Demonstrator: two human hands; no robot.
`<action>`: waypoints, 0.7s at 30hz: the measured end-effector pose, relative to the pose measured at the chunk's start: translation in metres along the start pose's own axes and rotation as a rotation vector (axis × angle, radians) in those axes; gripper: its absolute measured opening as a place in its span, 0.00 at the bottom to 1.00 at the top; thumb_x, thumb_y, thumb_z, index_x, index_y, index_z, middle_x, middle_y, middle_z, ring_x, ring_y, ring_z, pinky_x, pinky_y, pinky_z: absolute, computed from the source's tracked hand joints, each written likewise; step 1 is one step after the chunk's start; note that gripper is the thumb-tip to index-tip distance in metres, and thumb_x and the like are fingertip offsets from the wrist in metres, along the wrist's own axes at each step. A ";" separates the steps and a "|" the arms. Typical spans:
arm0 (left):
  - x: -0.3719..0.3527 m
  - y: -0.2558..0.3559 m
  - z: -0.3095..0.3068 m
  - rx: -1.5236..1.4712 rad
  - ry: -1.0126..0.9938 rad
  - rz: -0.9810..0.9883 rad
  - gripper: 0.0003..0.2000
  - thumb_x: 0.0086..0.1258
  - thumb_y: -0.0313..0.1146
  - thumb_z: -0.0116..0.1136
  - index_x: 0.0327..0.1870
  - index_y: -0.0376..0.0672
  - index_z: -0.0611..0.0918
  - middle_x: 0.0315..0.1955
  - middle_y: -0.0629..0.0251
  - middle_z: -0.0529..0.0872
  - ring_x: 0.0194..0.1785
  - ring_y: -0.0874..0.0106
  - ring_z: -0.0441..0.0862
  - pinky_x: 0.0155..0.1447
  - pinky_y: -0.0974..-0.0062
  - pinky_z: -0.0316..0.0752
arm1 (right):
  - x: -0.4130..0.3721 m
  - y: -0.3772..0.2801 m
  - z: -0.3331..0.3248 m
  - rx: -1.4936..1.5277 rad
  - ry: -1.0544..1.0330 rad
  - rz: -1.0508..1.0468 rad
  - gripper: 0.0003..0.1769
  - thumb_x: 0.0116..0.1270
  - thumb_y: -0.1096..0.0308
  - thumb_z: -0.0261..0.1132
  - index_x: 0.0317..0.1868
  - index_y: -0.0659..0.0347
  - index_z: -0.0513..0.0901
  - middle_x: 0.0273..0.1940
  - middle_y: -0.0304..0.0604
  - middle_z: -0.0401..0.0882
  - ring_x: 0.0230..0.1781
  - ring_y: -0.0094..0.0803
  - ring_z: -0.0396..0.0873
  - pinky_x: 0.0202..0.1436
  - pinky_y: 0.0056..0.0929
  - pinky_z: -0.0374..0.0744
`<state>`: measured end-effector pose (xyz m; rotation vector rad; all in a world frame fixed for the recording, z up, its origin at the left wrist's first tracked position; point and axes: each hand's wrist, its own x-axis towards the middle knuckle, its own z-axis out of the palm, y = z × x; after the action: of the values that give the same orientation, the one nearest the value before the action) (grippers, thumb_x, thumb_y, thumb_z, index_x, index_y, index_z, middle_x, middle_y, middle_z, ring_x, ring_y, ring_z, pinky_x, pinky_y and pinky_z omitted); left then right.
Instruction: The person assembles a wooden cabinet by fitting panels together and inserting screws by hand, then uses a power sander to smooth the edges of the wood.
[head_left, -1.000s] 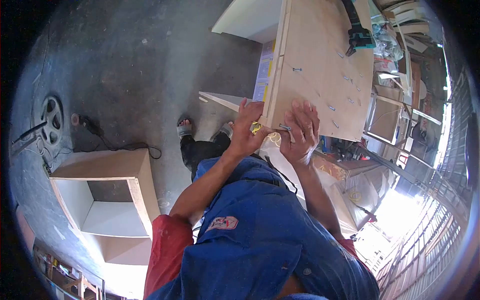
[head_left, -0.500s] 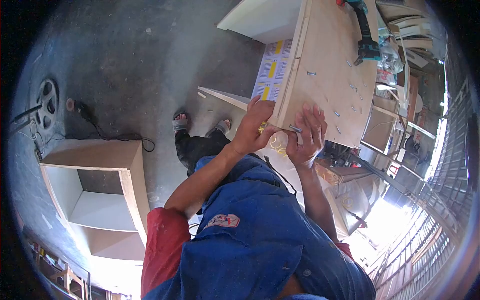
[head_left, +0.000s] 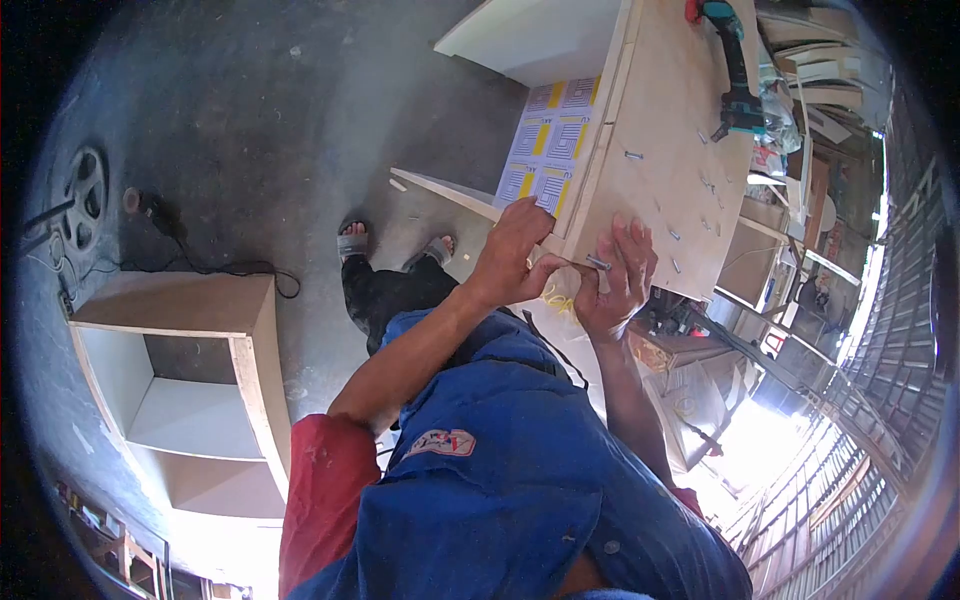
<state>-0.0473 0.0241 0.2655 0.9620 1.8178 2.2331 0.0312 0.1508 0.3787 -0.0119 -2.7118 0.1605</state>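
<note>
A wooden cabinet [head_left: 665, 110] with a bare plywood side facing up stands in front of me. My left hand [head_left: 515, 252] is closed around the near corner of that panel, fingers on the inner side and thumb reaching along the front edge. My right hand [head_left: 620, 272] rests on the panel at the same edge, its longer fingers lying over the surface. A screw [head_left: 598, 263] shows between its thumb and index finger. Several loose screws [head_left: 634, 155] lie farther up the panel. A teal and black cordless drill [head_left: 738, 75] lies at the panel's far right side.
Patterned white-and-yellow sheet [head_left: 545, 140] lines the cabinet's inside. Another open cabinet [head_left: 180, 310] stands on the floor to my left, beside a corded power tool [head_left: 150, 212] and a spoked wheel [head_left: 88, 200]. Wood offcuts and clutter [head_left: 825, 70] fill the right side.
The view has shifted slightly, so the cabinet appears a little to the right. My left fingers have curled in more at the panel's corner. My right hand stays by the screw.
</note>
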 end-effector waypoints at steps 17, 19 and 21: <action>0.005 -0.001 -0.011 -0.021 -0.145 0.024 0.23 0.71 0.39 0.64 0.59 0.34 0.75 0.53 0.42 0.78 0.61 0.42 0.74 0.74 0.46 0.60 | 0.002 0.003 0.002 -0.016 0.026 -0.008 0.25 0.58 0.75 0.70 0.58 0.54 0.84 0.66 0.44 0.79 0.71 0.52 0.72 0.75 0.59 0.68; 0.007 0.006 -0.015 -0.025 -0.147 0.022 0.23 0.72 0.40 0.63 0.59 0.33 0.74 0.54 0.42 0.78 0.61 0.41 0.74 0.74 0.47 0.61 | 0.003 0.002 0.002 -0.002 0.025 -0.002 0.25 0.57 0.75 0.70 0.58 0.54 0.84 0.66 0.44 0.79 0.70 0.52 0.73 0.75 0.59 0.68; 0.008 0.008 -0.017 -0.025 -0.150 0.022 0.23 0.73 0.40 0.62 0.60 0.33 0.74 0.54 0.41 0.78 0.61 0.41 0.74 0.75 0.48 0.61 | 0.003 0.002 0.003 0.010 0.043 -0.003 0.25 0.56 0.75 0.70 0.57 0.55 0.84 0.65 0.45 0.80 0.69 0.53 0.73 0.75 0.59 0.68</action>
<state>-0.0598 0.0113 0.2740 1.1171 1.7194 2.1273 0.0275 0.1522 0.3770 -0.0077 -2.6683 0.1707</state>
